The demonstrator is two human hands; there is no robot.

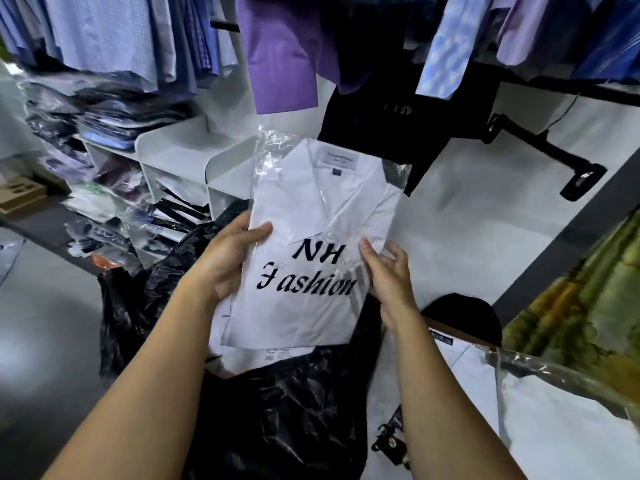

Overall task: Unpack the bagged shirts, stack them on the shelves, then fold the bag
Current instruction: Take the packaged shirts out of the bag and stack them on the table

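A white folded shirt (311, 216) in a clear plastic sleeve printed "NH Fashion" is held up at the middle of the view. My left hand (230, 258) grips its left edge, thumb on the front. My right hand (388, 275) holds the right edge, thumb on the front and fingers loosely spread. Beneath it gapes a large black plastic bag (277, 410) with more packed white shirts (263, 358) inside. White shelves (180, 147) stand at the back left, holding stacks of packed shirts (110, 119).
Shirts hang on rails along the top, with a purple one (280, 53) above the shelves. A black hanger arm (547, 154) juts out at right. Another sleeved white shirt (540, 410) lies at the lower right. Loose packed shirts (114, 209) spill at left.
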